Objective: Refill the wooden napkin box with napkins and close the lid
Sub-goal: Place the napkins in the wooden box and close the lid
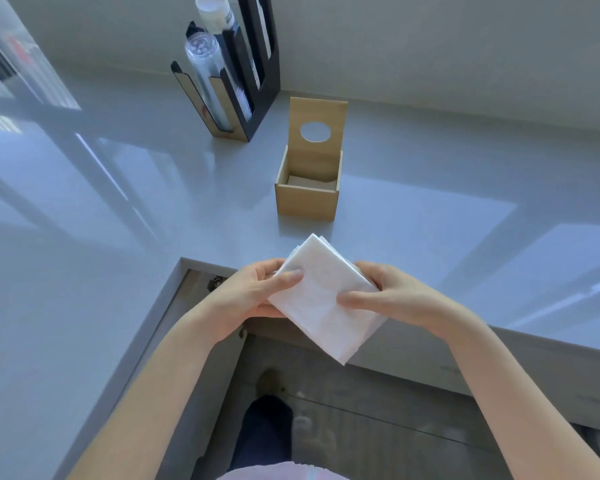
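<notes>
A stack of napkins (pixel 323 299) is pinched by the fingers (pixel 288 277) of both hands. The wooden napkin box (pixel 307 199) stands open; filling and closing the lid (pixel 317 128) are left.

Behind the wooden napkin box (pixel 307 188), the black cup holder (pixel 253 81) runs past the top edge; the box's contents are indistinct.

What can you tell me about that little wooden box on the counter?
The wooden napkin box is a small, square, light-coloured container standing upright on the glossy grey counter. Its lid is raised upright at the back and has an oval hole cut through it. A few napkins seem to lie low inside. Nothing touches the box; neither hand is on it.
</notes>
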A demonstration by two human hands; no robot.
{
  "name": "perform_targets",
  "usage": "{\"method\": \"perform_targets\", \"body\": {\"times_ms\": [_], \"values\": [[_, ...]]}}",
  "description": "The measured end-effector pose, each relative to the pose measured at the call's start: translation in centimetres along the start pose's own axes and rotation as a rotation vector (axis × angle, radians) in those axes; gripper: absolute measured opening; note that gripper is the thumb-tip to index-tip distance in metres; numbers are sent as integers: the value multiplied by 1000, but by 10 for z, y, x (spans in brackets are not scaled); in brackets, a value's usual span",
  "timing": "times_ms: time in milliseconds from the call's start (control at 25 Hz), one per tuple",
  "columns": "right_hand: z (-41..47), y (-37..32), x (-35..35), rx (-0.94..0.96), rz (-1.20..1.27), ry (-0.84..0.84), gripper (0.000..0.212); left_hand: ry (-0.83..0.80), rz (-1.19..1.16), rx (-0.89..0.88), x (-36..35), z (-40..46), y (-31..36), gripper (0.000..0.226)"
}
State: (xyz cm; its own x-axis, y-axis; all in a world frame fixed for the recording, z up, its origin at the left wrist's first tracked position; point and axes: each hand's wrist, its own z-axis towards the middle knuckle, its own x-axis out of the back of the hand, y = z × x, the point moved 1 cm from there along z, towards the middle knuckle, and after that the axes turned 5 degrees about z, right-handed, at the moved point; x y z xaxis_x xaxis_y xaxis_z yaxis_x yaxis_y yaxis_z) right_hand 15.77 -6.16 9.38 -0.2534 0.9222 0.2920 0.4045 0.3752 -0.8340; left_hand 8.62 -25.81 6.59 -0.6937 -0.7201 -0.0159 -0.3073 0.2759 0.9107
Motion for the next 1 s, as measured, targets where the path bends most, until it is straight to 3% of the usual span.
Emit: {"method": "perform_targets", "body": {"times_ms": [120,320,520,720,1000], "values": [[24,-13,9,7,50,85,4,30,-4,-21,21,23,17,47],[66,-18,20,-3,319,289,25,84,-33,-72,55,61,42,39],[102,-25,26,1,634,343,29,89,-2,-84,84,94,58,39],[132,-31,29,1,751,465,28,173,-17,-78,100,122,65,24],[152,-27,54,-21,728,627,28,230,39,-55,88,151,75,23]]}}
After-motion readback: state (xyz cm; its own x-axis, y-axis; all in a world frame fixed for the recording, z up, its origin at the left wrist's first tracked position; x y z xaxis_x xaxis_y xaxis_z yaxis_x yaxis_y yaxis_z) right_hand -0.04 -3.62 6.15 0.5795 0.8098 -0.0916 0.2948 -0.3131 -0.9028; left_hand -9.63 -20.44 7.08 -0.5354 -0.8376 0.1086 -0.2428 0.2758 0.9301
